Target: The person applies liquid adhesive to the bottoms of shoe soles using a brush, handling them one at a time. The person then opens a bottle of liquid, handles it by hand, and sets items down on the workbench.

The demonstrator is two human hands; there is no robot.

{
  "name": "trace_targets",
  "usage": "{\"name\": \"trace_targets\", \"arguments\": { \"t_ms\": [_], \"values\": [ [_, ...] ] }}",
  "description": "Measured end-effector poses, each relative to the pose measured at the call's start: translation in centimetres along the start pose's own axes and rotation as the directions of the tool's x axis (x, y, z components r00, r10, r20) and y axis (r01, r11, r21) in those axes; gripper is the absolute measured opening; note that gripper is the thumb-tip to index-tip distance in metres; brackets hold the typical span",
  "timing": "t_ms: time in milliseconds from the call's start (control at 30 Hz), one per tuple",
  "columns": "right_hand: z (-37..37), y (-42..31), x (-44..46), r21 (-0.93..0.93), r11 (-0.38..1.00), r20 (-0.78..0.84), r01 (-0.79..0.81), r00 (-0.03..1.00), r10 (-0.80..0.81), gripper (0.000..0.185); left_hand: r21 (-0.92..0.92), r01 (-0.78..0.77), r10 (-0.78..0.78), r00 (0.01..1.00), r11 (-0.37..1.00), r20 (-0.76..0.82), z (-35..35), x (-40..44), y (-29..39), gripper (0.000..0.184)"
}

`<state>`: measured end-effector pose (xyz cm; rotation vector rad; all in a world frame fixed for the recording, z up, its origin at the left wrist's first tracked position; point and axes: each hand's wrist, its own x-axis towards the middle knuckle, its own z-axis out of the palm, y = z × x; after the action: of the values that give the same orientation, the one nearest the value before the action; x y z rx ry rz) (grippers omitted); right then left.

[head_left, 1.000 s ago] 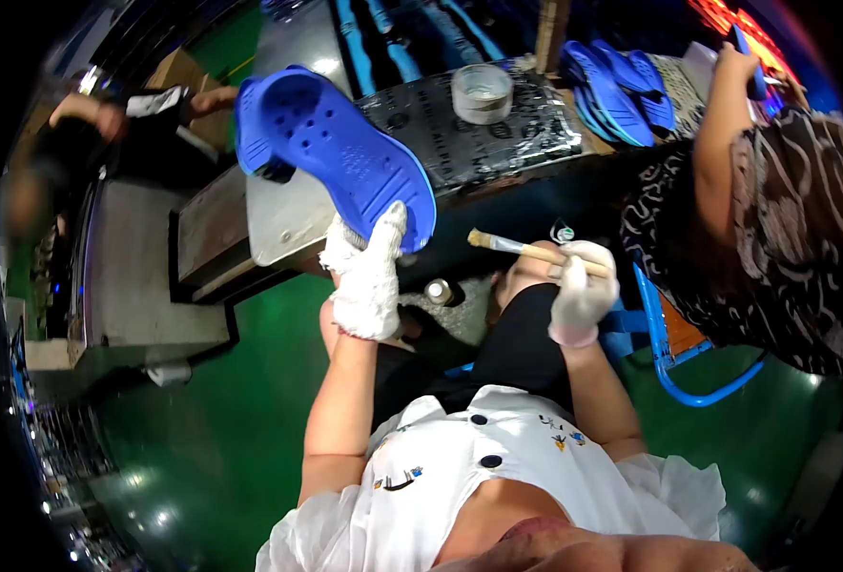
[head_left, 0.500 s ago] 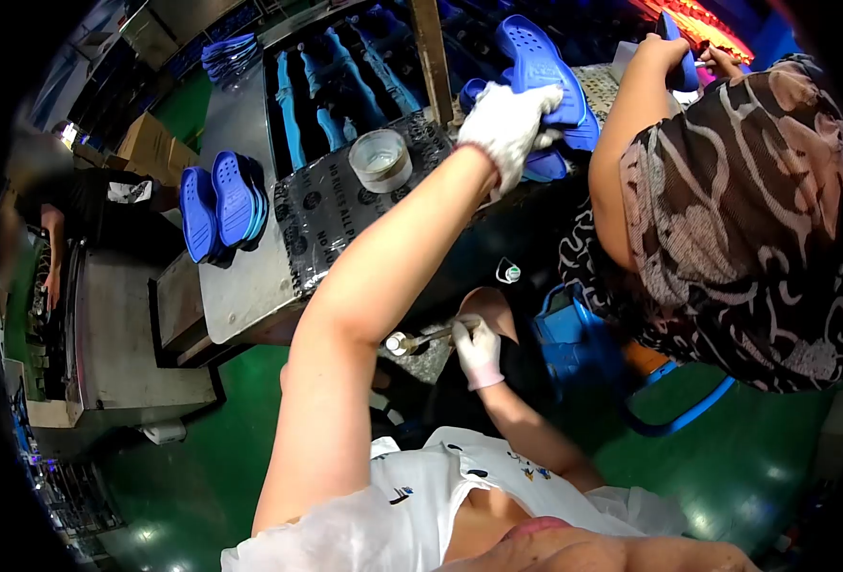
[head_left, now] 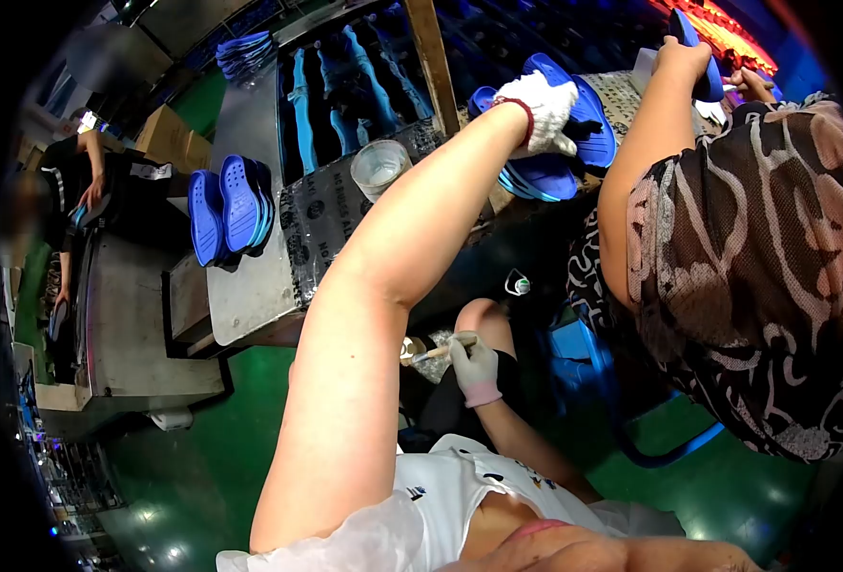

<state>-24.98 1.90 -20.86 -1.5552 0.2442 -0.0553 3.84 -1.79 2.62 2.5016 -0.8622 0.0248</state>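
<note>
My left hand (head_left: pixel 545 112), in a white knit glove, lies over the left side of a blue shoe (head_left: pixel 595 119) at the bench's far right. Most of its fingers are hidden behind the glove's back, so its grip is unclear. Another blue shoe (head_left: pixel 544 176) rests just below that hand. Low in front of my body, my right hand (head_left: pixel 474 362), also gloved, is closed on a brush (head_left: pixel 433 354). The brush's tip is at the mouth of a small bottle (head_left: pixel 409 350).
A clear tub (head_left: pixel 380 168) sits on the black-wrapped bench section (head_left: pixel 317 221). Blue shoes (head_left: pixel 242 205) stand on the bench's left end, with light-blue strips in the dark tray behind. A person (head_left: pixel 746 257) sits at right, holding a blue shoe (head_left: pixel 696 59); another works at far left.
The blue shoe went from near my body to the bench's right side with my left hand, then came down slightly. My right hand lowered the brush to the bottle. The view shifted.
</note>
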Motion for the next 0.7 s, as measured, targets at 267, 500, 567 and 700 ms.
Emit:
{"name": "trace_targets", "arguments": {
  "t_ms": [267,500,567,700],
  "values": [
    [0.2,0.9,-0.1,-0.004,1.0,0.002,0.0,1.0,0.0,0.012,0.054,0.156,-0.163,0.977,0.986,0.138,-1.3,-2.1,3.3,0.068],
    [-0.2,0.6,0.0,-0.126,0.991,0.055,0.047,0.998,-0.04,0.012,-0.807,0.358,-0.559,0.828,0.471,0.042,5.1,1.8,1.1,0.043],
    [0.0,2.0,0.2,-0.183,0.94,0.067,0.287,0.958,-0.28,0.012,-0.803,0.361,-0.594,0.804,0.474,0.01,5.8,2.0,1.1,0.036],
    [0.0,3.0,0.1,-0.037,0.997,0.031,0.071,0.997,-0.07,0.009,-0.982,0.141,-0.744,0.641,-0.126,0.187,3.8,0.3,4.2,0.021]
  ]
}}
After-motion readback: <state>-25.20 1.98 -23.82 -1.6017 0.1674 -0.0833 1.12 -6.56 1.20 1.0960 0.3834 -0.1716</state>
